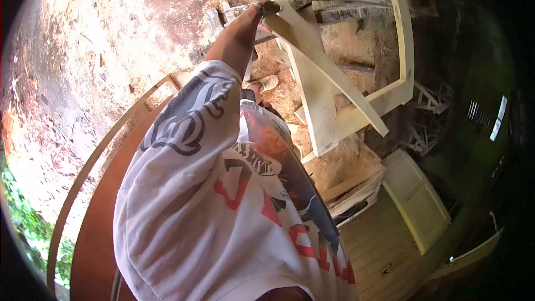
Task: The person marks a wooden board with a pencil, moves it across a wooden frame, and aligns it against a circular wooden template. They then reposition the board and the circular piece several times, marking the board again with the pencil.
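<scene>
- One left hand (266, 7) is showing.
- One printed shirt (189, 206) is filling the foreground.
- One narrow wooden strip (329, 72) is crossing one wide board (319, 108).
- One round grey piece (301, 0) is sitting on that board.
- One pale panel (417, 198) is lying lower right.
- Several slats (429, 100) are clustering in shadow, too dim for counting.

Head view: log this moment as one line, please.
left hand: at upper end of pale slat as pictured, grip unclear | right hand: not in view | pale slat: slants across wide board
</scene>
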The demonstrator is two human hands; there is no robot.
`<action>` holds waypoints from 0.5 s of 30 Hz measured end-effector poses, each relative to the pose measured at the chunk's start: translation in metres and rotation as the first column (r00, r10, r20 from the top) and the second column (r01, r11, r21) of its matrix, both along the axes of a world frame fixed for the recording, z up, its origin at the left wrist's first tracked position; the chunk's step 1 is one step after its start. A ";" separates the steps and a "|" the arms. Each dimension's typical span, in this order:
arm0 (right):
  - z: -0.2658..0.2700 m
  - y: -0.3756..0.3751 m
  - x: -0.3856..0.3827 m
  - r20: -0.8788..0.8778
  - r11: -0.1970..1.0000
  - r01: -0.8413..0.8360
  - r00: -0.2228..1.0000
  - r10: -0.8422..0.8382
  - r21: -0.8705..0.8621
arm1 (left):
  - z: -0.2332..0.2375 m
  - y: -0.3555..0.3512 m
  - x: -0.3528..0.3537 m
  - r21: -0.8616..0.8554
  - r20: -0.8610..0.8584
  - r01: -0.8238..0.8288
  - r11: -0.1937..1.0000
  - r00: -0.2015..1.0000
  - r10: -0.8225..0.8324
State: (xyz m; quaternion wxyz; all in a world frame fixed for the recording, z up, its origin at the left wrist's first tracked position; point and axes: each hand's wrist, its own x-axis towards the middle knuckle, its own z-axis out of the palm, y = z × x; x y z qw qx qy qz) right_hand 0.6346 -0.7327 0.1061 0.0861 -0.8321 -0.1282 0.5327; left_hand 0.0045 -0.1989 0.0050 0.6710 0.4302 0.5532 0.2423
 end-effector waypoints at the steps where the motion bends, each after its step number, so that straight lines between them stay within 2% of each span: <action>1: 0.001 -0.005 0.000 -0.001 0.999 0.031 1.000 -0.031 -0.007 | 0.025 0.000 0.000 -0.301 0.107 -0.093 0.949 0.986 0.131; 2: 0.010 0.000 -0.006 0.003 0.999 -0.052 0.999 0.052 -0.011 | 0.050 0.001 -0.001 -0.575 0.123 -0.194 0.795 0.940 0.319; 3: 0.034 0.009 -0.025 0.004 0.999 -0.035 0.999 0.035 0.011 | 0.057 0.014 0.002 -0.674 -0.007 -0.198 0.711 0.965 0.262; 4: 0.033 0.007 -0.029 -0.022 0.999 0.036 0.999 -0.036 0.031 | 0.006 0.016 -0.005 -0.494 0.157 -0.100 0.864 0.967 0.202; 5: 0.029 0.003 -0.026 -0.053 0.993 0.105 0.993 -0.102 0.052 | -0.012 0.007 -0.009 -0.368 0.177 -0.106 0.924 0.967 0.182; 7: 0.029 0.004 -0.031 -0.035 0.993 0.108 0.994 -0.107 0.039 | -0.050 -0.009 -0.018 -0.095 0.196 -0.130 0.987 0.970 0.147; 8: 0.028 0.003 -0.036 -0.068 0.984 0.169 0.984 -0.166 0.049 | 0.004 -0.025 -0.020 -0.306 0.190 -0.171 0.937 0.953 0.236; 9: 0.028 0.002 -0.041 -0.101 0.972 0.228 0.970 -0.221 0.058 | 0.036 -0.033 -0.021 -0.502 0.163 -0.204 0.841 0.932 0.324; 10: 0.018 -0.004 -0.038 -0.110 0.974 0.213 0.973 -0.204 0.074 | 0.011 -0.039 -0.024 -0.552 0.085 -0.242 0.798 0.936 0.342; 11: 0.002 -0.012 -0.033 -0.120 0.976 0.196 0.975 -0.185 0.090 | -0.008 -0.067 -0.030 -0.446 0.143 -0.325 0.834 0.894 0.424; 13: -0.023 -0.020 -0.028 -0.135 0.978 0.167 0.979 -0.150 0.122 | -0.008 -0.097 -0.028 -0.402 0.143 -0.317 0.859 0.905 0.401; 14: -0.028 -0.019 -0.031 -0.139 0.980 0.146 0.982 -0.127 0.132 | -0.042 -0.117 -0.034 -0.116 0.055 -0.125 0.985 0.990 0.132; 15: -0.032 -0.018 -0.035 -0.140 0.983 0.125 0.984 -0.106 0.133 | -0.048 -0.130 -0.034 -0.102 0.136 -0.140 0.985 0.979 0.153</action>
